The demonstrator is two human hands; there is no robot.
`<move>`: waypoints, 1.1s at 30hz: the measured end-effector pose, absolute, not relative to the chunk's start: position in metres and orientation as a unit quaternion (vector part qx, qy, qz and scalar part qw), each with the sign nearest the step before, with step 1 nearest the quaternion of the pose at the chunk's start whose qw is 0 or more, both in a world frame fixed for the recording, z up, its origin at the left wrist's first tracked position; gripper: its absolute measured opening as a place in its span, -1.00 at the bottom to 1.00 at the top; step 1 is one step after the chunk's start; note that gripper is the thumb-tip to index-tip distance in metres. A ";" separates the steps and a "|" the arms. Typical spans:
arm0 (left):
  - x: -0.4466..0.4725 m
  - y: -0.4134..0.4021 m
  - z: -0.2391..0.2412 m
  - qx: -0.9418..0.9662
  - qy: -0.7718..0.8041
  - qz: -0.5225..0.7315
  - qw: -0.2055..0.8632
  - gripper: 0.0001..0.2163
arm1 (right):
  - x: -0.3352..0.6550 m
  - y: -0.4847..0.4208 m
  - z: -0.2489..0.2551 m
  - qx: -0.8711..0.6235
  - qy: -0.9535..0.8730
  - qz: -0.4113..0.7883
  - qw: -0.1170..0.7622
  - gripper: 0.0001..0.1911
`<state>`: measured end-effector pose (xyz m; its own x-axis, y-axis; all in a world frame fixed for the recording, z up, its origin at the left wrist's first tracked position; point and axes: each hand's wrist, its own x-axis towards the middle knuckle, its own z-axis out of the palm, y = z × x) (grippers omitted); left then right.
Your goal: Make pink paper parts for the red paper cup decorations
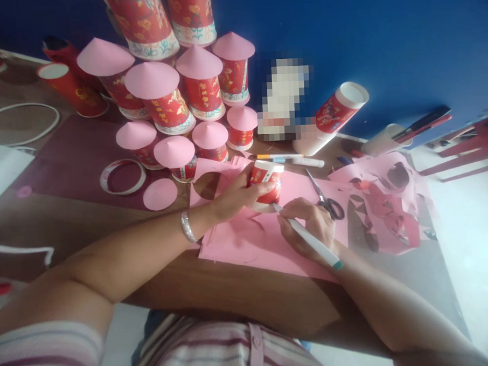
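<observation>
My left hand (240, 193) is wrapped round a short red cardboard tube (271, 177) with a white rim and a pale band at its lower end. In my right hand (308, 226) is a white marker (317, 243) with a green end, its tip at the tube's lower band. Whether the tip touches the band I cannot tell. Both hands are over a stack of pink paper sheets (230, 240). Just beyond my right hand lie scissors (329, 205) with dark handles.
Several red tubes with pink cone tops (153, 82) stand at the back left. Nearer are a white ring (122, 177) and a pink disc (160, 195). Pens (308, 162) lie behind the paper. Cut pink scraps (394, 214) cover the right side, near a pen holder (382, 140).
</observation>
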<state>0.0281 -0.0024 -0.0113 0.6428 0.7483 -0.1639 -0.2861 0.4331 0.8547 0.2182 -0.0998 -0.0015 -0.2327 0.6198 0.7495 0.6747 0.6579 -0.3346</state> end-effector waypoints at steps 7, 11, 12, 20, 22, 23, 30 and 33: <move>0.028 -0.002 -0.016 0.439 0.268 0.337 0.788 -0.56 | 0.218 -0.101 0.000 -0.421 -0.786 -0.031 0.452 -0.80; 0.028 -0.002 -0.016 0.450 0.270 0.336 0.782 -0.57 | 0.217 -0.101 0.002 -0.410 -0.791 -0.027 0.453 -0.78; 0.028 -0.002 -0.015 0.450 0.271 0.334 0.782 -0.57 | 0.217 -0.101 0.002 -0.410 -0.791 -0.026 0.453 -0.77; 0.027 -0.002 -0.018 0.452 0.265 0.337 0.783 -0.51 | 0.216 -0.101 0.002 -0.407 -0.794 -0.029 0.452 -0.76; 0.026 -0.002 -0.020 0.453 0.263 0.337 0.782 -0.51 | 0.216 -0.100 0.002 -0.404 -0.792 -0.033 0.456 -0.76; 0.026 -0.002 -0.020 0.456 0.262 0.338 0.781 -0.51 | 0.217 -0.100 0.002 -0.403 -0.791 -0.034 0.459 -0.76; 0.027 0.001 -0.019 0.458 0.265 0.329 0.782 -0.46 | 0.219 -0.100 0.005 -0.380 -0.804 -0.021 0.457 -0.78; 0.028 0.002 -0.017 0.455 0.260 0.337 0.782 -0.47 | 0.218 -0.099 0.004 -0.382 -0.802 -0.037 0.458 -0.80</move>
